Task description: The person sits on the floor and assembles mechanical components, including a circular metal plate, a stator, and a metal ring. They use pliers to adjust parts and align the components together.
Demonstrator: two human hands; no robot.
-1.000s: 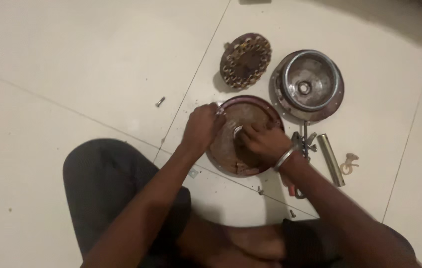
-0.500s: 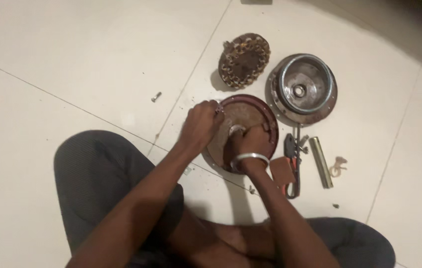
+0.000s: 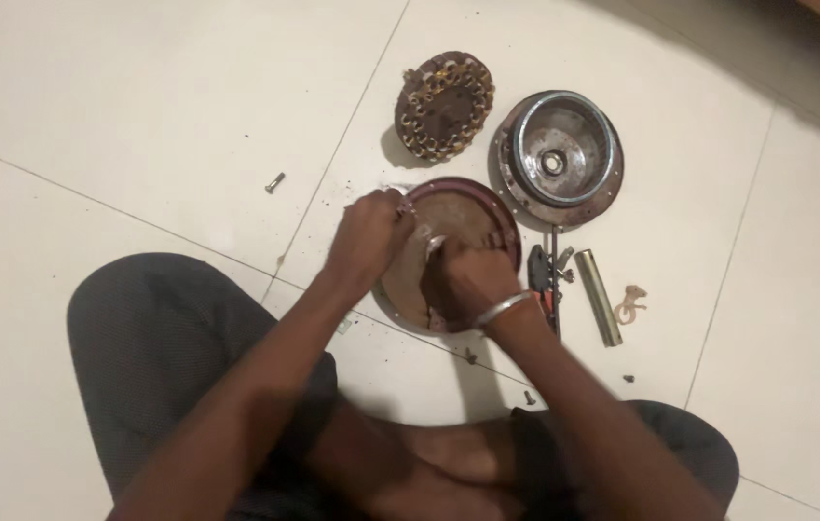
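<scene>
A: What's furthest left on the floor?

B: A lone screw point(image 3: 275, 181) on the white tiles, well apart from the rest. Next comes the left hand point(image 3: 369, 234), fingers curled shut on the left rim of the round reddish-brown cover point(image 3: 473, 214), which lies flat on the floor in front of the crossed legs.

A: And the right hand?

B: The right hand point(image 3: 463, 280) is inside the cover, closed around something small and pale; it's too blurred to name. A second ago that hand sat further right with the forearm coming in from the side; now the arm comes up from below and the bracelet point(image 3: 504, 309) is at the cover's lower edge. The cover itself has hardly shifted, so the work inside it seems to be going on.

A: Beyond that?

B: Above, a copper-wound coil ring point(image 3: 444, 104); right of it a shiny metal bowl-shaped housing point(image 3: 558, 156). Below that, pliers point(image 3: 543, 280), a brass tube point(image 3: 598, 295) and a scrap of wire point(image 3: 631, 304).
</scene>
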